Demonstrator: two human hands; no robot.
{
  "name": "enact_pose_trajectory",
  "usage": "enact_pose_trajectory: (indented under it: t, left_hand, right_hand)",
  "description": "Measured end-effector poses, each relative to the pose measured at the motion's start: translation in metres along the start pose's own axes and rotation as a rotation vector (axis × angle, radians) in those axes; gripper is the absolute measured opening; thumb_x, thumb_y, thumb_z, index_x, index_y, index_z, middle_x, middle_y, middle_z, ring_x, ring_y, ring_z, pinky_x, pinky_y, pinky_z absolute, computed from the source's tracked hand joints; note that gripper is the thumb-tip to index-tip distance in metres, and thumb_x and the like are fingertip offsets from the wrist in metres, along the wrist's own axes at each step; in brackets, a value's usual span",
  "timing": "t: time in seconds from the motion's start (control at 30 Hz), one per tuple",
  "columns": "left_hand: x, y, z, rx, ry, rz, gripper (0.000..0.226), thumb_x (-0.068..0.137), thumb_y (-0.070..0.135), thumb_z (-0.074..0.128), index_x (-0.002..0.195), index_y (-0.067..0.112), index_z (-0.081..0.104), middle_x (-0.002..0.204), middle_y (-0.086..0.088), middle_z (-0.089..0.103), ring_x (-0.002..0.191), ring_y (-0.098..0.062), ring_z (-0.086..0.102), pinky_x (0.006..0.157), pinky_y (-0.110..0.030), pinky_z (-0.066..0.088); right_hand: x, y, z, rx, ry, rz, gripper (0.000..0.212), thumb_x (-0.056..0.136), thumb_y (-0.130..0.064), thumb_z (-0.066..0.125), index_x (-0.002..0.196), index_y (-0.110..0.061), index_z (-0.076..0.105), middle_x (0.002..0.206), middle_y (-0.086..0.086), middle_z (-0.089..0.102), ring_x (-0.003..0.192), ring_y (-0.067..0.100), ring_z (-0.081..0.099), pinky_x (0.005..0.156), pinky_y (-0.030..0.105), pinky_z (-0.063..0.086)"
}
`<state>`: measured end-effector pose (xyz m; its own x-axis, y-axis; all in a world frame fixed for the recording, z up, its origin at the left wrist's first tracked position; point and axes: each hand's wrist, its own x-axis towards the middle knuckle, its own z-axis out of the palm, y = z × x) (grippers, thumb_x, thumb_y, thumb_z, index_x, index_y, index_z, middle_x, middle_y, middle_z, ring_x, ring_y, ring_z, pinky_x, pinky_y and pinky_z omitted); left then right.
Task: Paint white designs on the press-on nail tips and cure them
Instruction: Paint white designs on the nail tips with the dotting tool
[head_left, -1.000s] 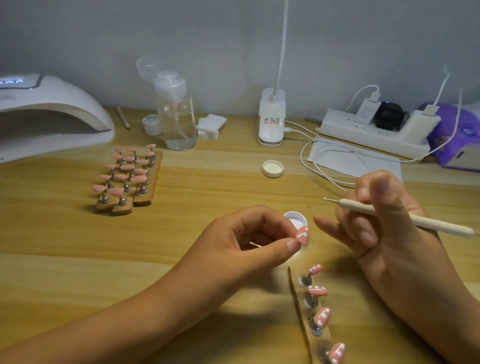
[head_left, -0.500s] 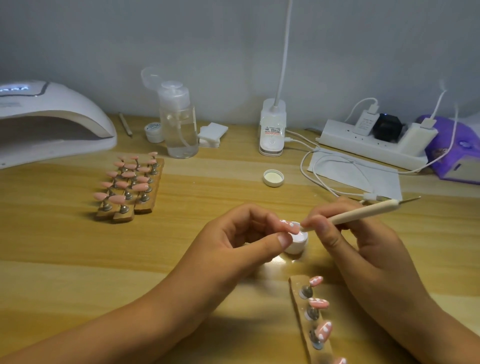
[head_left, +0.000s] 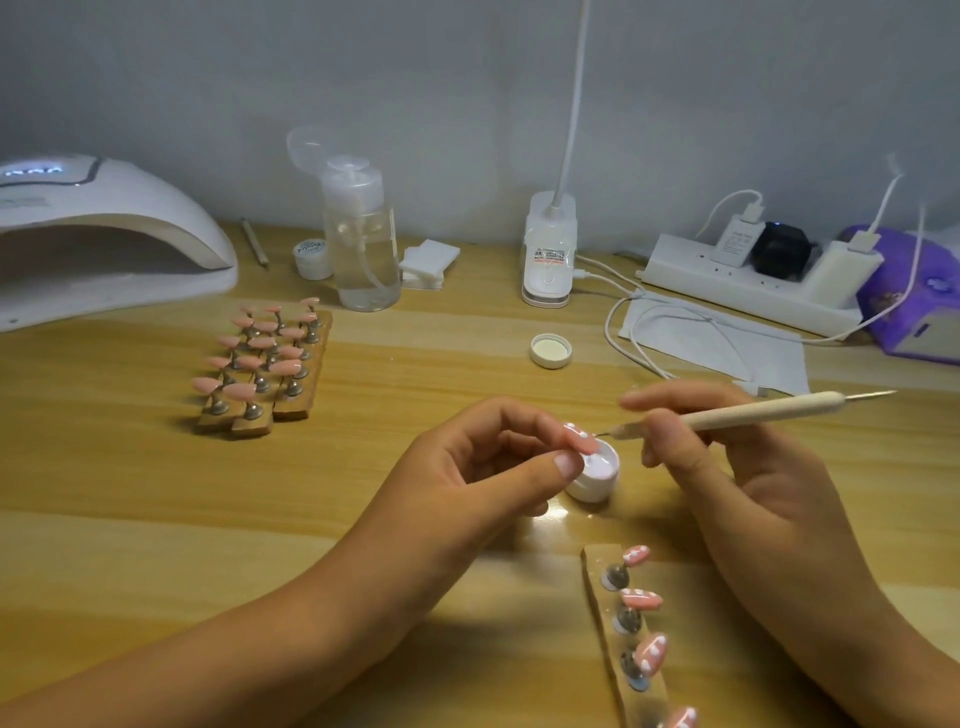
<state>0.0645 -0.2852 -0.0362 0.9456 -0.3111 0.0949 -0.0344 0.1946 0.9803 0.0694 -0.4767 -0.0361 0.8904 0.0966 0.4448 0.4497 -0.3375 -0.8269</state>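
My left hand (head_left: 488, 467) pinches a pink nail tip (head_left: 579, 437) between thumb and fingers, just above a small white pot of paint (head_left: 597, 470). White dots show on that tip. My right hand (head_left: 727, 467) grips a cream dotting tool (head_left: 758, 413), its thin metal point touching the tip's right edge. A wooden strip (head_left: 605, 644) by my right wrist carries several pink tips with white marks (head_left: 649, 654). Plain pink tips stand on wooden holders (head_left: 262, 358) at the left. The white curing lamp (head_left: 104, 239) sits far left with its display lit.
A clear pump bottle (head_left: 361, 244), a small white jar (head_left: 313, 258), cotton pads (head_left: 428, 262) and a pencil (head_left: 254, 241) stand at the back. The pot's lid (head_left: 550, 349) lies mid-table. A lamp base (head_left: 548, 249), power strip (head_left: 748, 280), cables, a paper sheet and a purple device (head_left: 919, 301) fill the right.
My right hand turned the dotting tool round and brought its point down to the nail tip in my left hand. The view tilted up slightly.
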Motion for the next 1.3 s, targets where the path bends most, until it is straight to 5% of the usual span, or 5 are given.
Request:
enact_pose_trajectory:
  t: [0.23,0.4,0.7,0.9,1.3]
  left_hand:
    - [-0.002,0.001,0.003,0.036,-0.050,-0.011,0.009,0.079,0.020,0.069,0.082,0.028,0.072,0.082,0.011,0.071,0.073,0.000,0.060,0.069,-0.012,0.046]
    - [-0.002,-0.001,0.002,0.080,-0.080,-0.008,0.007,0.079,0.024,0.074,0.084,0.027,0.072,0.086,0.009,0.071,0.076,0.000,0.061,0.070,-0.012,0.046]
    - [-0.002,-0.003,0.001,0.097,-0.081,0.001,0.008,0.080,0.020,0.072,0.084,0.026,0.072,0.083,0.010,0.070,0.075,-0.001,0.060,0.068,-0.011,0.045]
    - [-0.002,-0.002,0.000,0.066,-0.074,-0.022,0.007,0.079,0.022,0.072,0.086,0.024,0.072,0.089,0.004,0.073,0.084,-0.006,0.065,0.074,-0.015,0.049]
    - [-0.003,-0.003,0.001,0.124,-0.118,-0.006,0.008,0.080,0.021,0.072,0.084,0.028,0.072,0.085,0.009,0.071,0.078,-0.002,0.062,0.070,-0.012,0.046]
  right_hand:
    - [0.000,0.002,-0.008,0.470,0.093,0.129,0.024,0.069,-0.039,0.081,0.076,-0.029,0.060,0.074,-0.006,0.060,0.075,0.010,0.058,0.080,0.020,0.051]
    - [0.003,-0.001,-0.007,0.714,0.057,0.275,0.024,0.075,-0.019,0.067,0.060,-0.024,0.049,0.052,-0.003,0.044,0.052,0.008,0.047,0.075,0.027,0.055]
    - [0.002,-0.012,-0.002,0.821,0.008,0.370,0.026,0.072,-0.014,0.065,0.055,-0.017,0.046,0.051,0.002,0.040,0.045,0.009,0.041,0.066,0.036,0.059]
    - [0.004,-0.008,-0.003,0.858,-0.095,0.323,0.034,0.059,-0.031,0.090,0.073,-0.019,0.061,0.064,-0.001,0.050,0.059,0.005,0.055,0.069,0.037,0.058]
    - [0.002,-0.010,-0.002,0.824,-0.061,0.321,0.022,0.069,-0.016,0.066,0.056,-0.019,0.049,0.052,0.000,0.041,0.048,0.007,0.043,0.065,0.031,0.058]
